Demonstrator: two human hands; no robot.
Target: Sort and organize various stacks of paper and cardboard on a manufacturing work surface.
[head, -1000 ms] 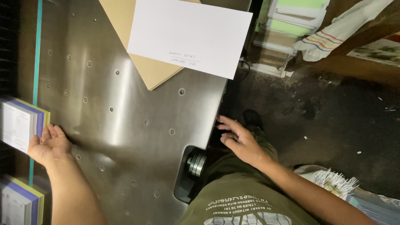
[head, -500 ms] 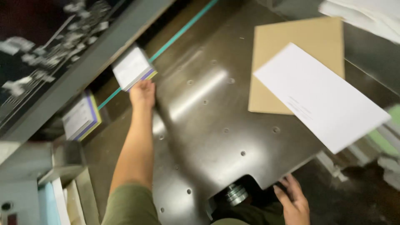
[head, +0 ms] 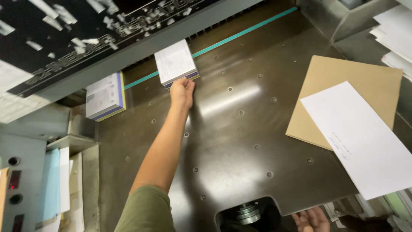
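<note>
My left hand point(head: 182, 92) reaches far across the steel machine table point(head: 231, 141) and touches the near edge of a small stack of printed cards point(head: 175, 63) that lies partly under the machine's clamp bar. Whether the fingers grip the stack or only press it is unclear. A second stack of cards point(head: 104, 96) lies further left under the same bar. My right hand point(head: 312, 219) shows at the bottom edge with its fingers spread, holding nothing, just below the table's front rim.
A brown cardboard sheet point(head: 343, 86) lies on the table's right side with a white paper sheet point(head: 360, 137) on top of it. A teal line point(head: 240, 34) runs along the clamp bar. A round metal knob point(head: 246, 212) sits in the table's front notch. Paper piles stand at left and upper right.
The view has swung round and my left arm has stretched further forward with the card stack, now at the clamp bar. My right hand has dropped to the frame's bottom edge.
</note>
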